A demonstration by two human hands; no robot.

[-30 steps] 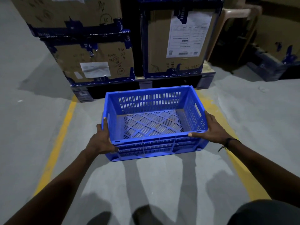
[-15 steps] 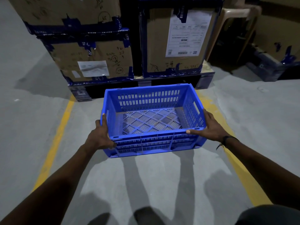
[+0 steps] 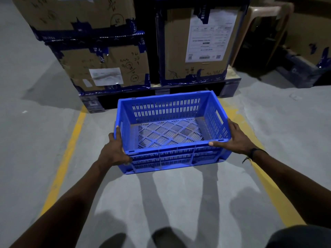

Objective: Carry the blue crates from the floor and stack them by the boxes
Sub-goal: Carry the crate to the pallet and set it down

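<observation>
An empty blue slatted crate (image 3: 170, 156) is held out in front of me, close to the grey floor. My left hand (image 3: 114, 151) grips its near left corner, thumb along the left wall. My right hand (image 3: 234, 138) grips the near right corner, thumb on the rim, with a dark band on the wrist. Just beyond the crate stand taped cardboard boxes (image 3: 107, 67) on a low pallet (image 3: 231, 83). Whether the crate's base touches the floor is unclear.
Two yellow floor lines (image 3: 62, 161) run on either side of the crate toward the pallet. A tall labelled box (image 3: 197, 45) stands at centre right. A beige plastic chair (image 3: 265, 20) and more boxes sit in the dark at the far right.
The crate has moved forward, closer to the pallet and boxes, with both hands keeping the same hold.
</observation>
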